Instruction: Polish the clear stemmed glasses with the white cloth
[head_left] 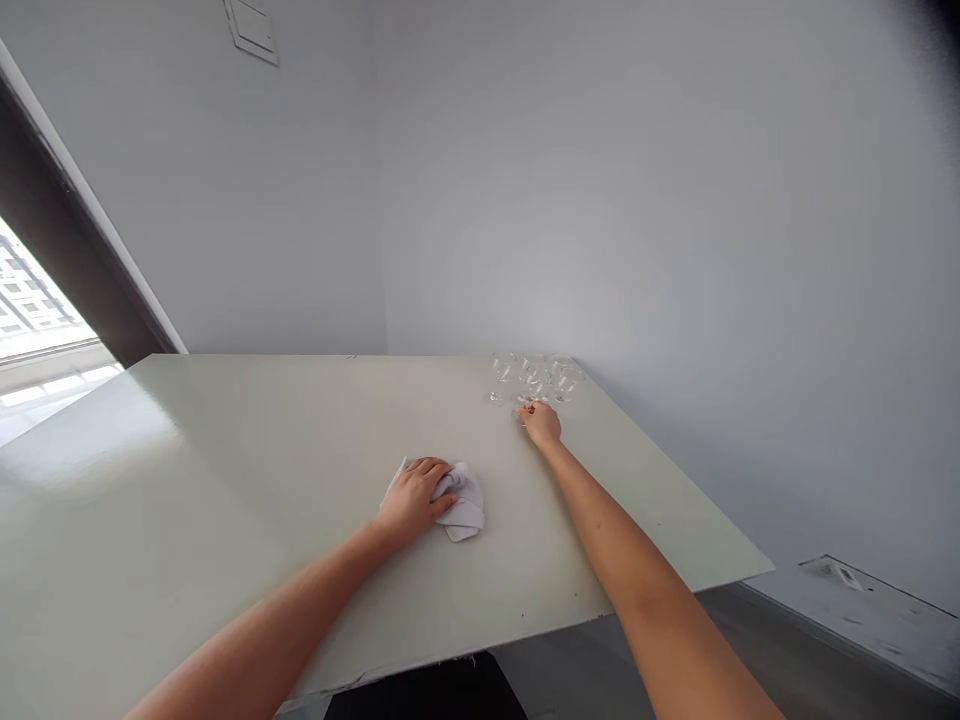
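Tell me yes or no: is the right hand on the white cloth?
No, the left hand rests on the white cloth, while the right hand is at the glasses.

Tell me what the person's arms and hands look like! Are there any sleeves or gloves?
They're all bare. The left arm and right arm show no sleeves, and both get slimmer toward the wrist. The left hand and right hand have no gloves. I can't see a watch or bracelet either.
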